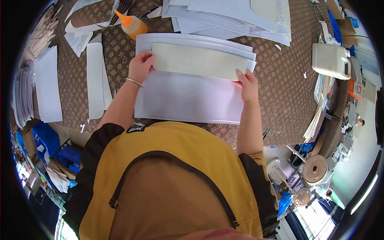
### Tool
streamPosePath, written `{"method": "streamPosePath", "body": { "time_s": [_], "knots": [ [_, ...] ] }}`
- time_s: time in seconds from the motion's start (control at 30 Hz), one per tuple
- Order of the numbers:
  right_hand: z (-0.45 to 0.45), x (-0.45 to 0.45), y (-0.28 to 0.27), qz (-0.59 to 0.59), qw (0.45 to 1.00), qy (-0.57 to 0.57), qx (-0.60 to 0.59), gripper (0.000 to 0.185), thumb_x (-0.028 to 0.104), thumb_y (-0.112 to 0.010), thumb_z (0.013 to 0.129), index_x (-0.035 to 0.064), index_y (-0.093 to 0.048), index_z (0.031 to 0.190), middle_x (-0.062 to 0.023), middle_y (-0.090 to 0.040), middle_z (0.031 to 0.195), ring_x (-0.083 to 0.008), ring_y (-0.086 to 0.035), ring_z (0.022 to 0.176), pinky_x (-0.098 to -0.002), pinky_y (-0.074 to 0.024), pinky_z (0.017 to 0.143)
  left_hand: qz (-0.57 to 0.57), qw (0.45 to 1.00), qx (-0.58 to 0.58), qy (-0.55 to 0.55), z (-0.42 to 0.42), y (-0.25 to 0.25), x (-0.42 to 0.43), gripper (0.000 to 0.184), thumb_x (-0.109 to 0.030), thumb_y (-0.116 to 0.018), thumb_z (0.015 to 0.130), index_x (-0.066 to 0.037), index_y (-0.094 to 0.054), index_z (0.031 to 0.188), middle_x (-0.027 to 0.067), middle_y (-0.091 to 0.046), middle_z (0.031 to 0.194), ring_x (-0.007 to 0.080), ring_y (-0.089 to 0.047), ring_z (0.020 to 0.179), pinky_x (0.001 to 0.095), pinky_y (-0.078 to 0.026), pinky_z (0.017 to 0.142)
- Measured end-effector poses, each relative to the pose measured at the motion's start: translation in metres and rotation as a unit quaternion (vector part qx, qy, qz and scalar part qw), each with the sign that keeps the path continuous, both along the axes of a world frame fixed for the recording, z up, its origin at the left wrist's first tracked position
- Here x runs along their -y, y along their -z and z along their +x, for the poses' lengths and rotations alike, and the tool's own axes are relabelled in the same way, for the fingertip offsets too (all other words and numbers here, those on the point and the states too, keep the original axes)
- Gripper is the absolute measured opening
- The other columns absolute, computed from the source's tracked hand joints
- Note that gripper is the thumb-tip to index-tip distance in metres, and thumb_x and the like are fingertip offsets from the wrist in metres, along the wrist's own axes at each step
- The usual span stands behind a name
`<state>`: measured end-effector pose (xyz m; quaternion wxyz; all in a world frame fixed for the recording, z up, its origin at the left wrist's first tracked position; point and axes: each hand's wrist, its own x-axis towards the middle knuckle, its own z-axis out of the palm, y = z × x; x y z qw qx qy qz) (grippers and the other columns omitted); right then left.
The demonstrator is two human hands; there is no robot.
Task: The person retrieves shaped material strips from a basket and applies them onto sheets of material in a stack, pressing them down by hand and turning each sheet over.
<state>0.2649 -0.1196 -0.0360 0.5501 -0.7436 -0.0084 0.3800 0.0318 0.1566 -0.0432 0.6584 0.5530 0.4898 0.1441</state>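
Mustard-yellow top, black edging, brown middle panel. Curved black strap, small fasteners at both ends. Small black patch with pale marking. Loose black fabric at both upper arms. Thin metallic bangle, left wrist.

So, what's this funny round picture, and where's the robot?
There isn't a robot here. A person is doing the work with bare hands. The one picture comes from a camera worn on their head, looking forward and down, so you see their own arms and yellow-and-dark clothes. The left hand and right hand hold the two ends of a pale strip. Under it are large white sheets. They lie on a table with a brown patterned cover. Beyond them are a bottle with an orange tip and a messy paper pile.
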Motion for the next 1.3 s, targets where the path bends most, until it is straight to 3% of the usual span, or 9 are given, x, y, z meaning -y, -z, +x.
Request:
{"method": "streamPosePath", "body": {
  "time_s": [0.1, 0.4, 0.53, 0.67, 0.77, 0.9, 1.07, 1.17, 1.3],
  "knots": [
    [-0.002, -0.001, 0.005, 0.19, 0.982, 0.0, 0.002, 0.015, 0.012, -0.064, 0.081, 0.0033, -0.063, 0.094, -0.0044, -0.063, 0.094, -0.0127, -0.057, 0.094, -0.0279, -0.0419, 0.085, 0.014, 0.999, -0.023, 0.041, -0.007, 0.014, -0.007, 0.017, -0.018, -0.063, 0.083, -0.005, -0.059, 0.092, -0.0017, -0.057, 0.072, 0.0064, -0.053, 0.055, 0.0181, -0.042, 0.051],
    [0.005, -0.002, -0.026, 0.266, 0.955, -0.131, 0.024, 0.029, 0.007, -0.065, 0.079, 0.0023, -0.063, 0.107, -0.0072, -0.052, 0.124, -0.0137, -0.045, 0.114, -0.0314, -0.0296, 0.1, -0.013, 0.999, -0.003, 0.033, -0.008, 0.011, -0.006, 0.014, -0.019, -0.064, 0.083, -0.007, -0.058, 0.087, -0.0032, -0.055, 0.072, 0.0051, -0.052, 0.059, 0.0184, -0.042, 0.054],
    [0.009, -0.01, -0.031, 0.255, 0.954, -0.158, 0.013, 0.034, 0.006, -0.063, 0.078, -0.0014, -0.059, 0.112, -0.0058, -0.059, 0.114, -0.0154, -0.051, 0.109, -0.0292, -0.0335, 0.097, -0.013, 0.999, -0.002, 0.044, -0.01, 0.011, -0.007, 0.014, -0.019, -0.065, 0.082, -0.008, -0.057, 0.086, -0.004, -0.055, 0.072, 0.0049, -0.051, 0.062, 0.0194, -0.043, 0.057],
    [0.021, 0.001, -0.016, 0.167, 0.976, -0.131, -0.042, 0.025, 0.003, -0.063, 0.076, -0.0001, -0.065, 0.1, -0.0077, -0.06, 0.112, -0.0157, -0.054, 0.105, -0.0289, -0.0368, 0.093, -0.046, 0.998, 0.025, 0.038, -0.017, 0.009, -0.007, 0.011, -0.017, -0.064, 0.082, -0.01, -0.057, 0.085, -0.0046, -0.055, 0.073, 0.0048, -0.052, 0.067, 0.0201, -0.043, 0.064],
    [0.019, 0.019, -0.001, 0.222, 0.964, -0.115, -0.088, 0.022, 0.0, -0.061, 0.075, -0.0014, -0.065, 0.096, -0.0073, -0.064, 0.1, -0.016, -0.058, 0.095, -0.0282, -0.0418, 0.087, -0.118, 0.986, 0.104, 0.061, -0.025, 0.009, -0.01, 0.008, -0.015, -0.064, 0.081, -0.011, -0.058, 0.085, -0.0043, -0.056, 0.078, 0.0051, -0.052, 0.073, 0.0209, -0.042, 0.07],
    [0.026, 0.033, 0.014, 0.3, 0.941, -0.076, -0.138, 0.028, -0.002, -0.059, 0.074, -0.0042, -0.062, 0.102, -0.0103, -0.064, 0.101, -0.0181, -0.058, 0.098, -0.0323, -0.0429, 0.09, -0.185, 0.957, 0.202, 0.096, -0.027, -0.011, -0.01, 0.005, -0.012, -0.063, 0.081, -0.01, -0.058, 0.082, -0.0033, -0.058, 0.085, 0.0057, -0.052, 0.077, 0.0209, -0.041, 0.073],
    [0.022, 0.019, 0.001, 0.324, 0.934, 0.04, -0.148, 0.019, 0.001, -0.059, 0.078, -0.0039, -0.063, 0.096, -0.0091, -0.065, 0.095, -0.0173, -0.061, 0.088, -0.0302, -0.0478, 0.082, -0.124, 0.943, 0.258, 0.171, -0.025, -0.013, -0.009, 0.004, -0.011, -0.062, 0.081, -0.008, -0.06, 0.08, -0.0018, -0.06, 0.101, 0.006, -0.052, 0.08, 0.022, -0.041, 0.072],
    [0.019, 0.011, 0.003, 0.142, 0.99, -0.018, -0.015, 0.012, 0.009, -0.061, 0.082, -0.0005, -0.064, 0.088, -0.0076, -0.065, 0.082, -0.0146, -0.062, 0.073, -0.0255, -0.0503, 0.066, -0.096, 0.985, 0.122, 0.079, -0.023, -0.011, -0.013, 0.007, -0.014, -0.062, 0.081, -0.007, -0.059, 0.079, -0.0011, -0.059, 0.084, 0.0054, -0.053, 0.074, 0.0211, -0.042, 0.068],
    [0.012, 0.002, -0.004, 0.013, 0.997, -0.046, 0.057, 0.023, 0.018, -0.064, 0.083, 0.0045, -0.057, 0.066, -0.0024, -0.058, 0.063, -0.0086, -0.056, 0.056, -0.0217, -0.0452, 0.051, -0.031, 0.994, 0.01, 0.109, -0.019, -0.002, -0.017, 0.009, -0.015, -0.062, 0.082, -0.006, -0.06, 0.081, -0.0016, -0.058, 0.073, 0.0052, -0.053, 0.064, 0.0203, -0.042, 0.059]
  ]
}}
